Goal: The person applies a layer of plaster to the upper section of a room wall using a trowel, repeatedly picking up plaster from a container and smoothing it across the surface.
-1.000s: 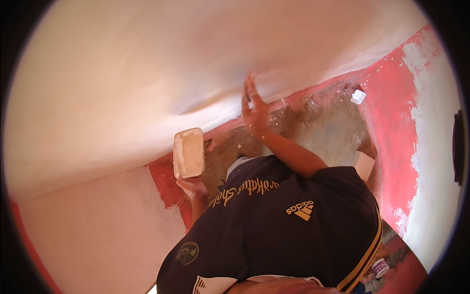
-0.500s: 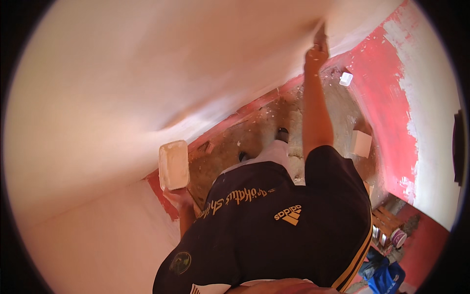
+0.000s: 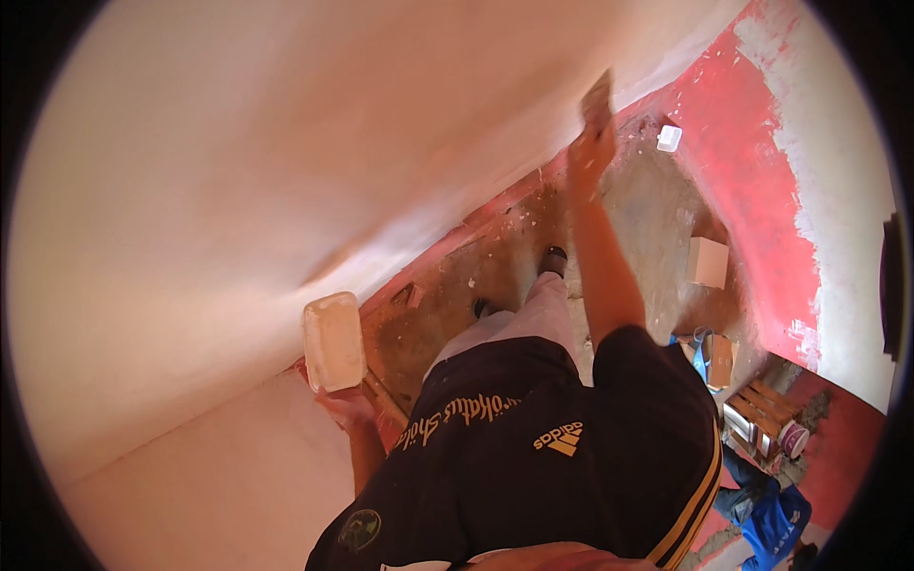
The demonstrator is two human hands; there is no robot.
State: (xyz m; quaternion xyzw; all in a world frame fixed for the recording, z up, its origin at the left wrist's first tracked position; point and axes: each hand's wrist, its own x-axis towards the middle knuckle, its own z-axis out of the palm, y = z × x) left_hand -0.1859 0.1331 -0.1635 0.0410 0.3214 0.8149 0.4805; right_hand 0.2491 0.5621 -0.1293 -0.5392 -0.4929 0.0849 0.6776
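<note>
My left hand grips the end of a shallow, pale rectangular tub, whose inside is coated with a cream-coloured paste. The tub is beside the pale, smooth wall. Out at the end of my stretched right arm, my right hand is closed around a putty knife, blurred by motion. Its flat blade points up and away, close to the wall's lower part; whether it touches the wall I cannot tell. My fingers are partly smeared.
The red wall at right is partly coated white. On the dusty floor stand a white container, a pale box, a cardboard box and a wooden crate beside a bucket. A person in blue is at lower right.
My right hand has come down and left, nearer to me, with the putty knife. My left hand and the tub have shifted slightly down. More of the person in blue shows.
</note>
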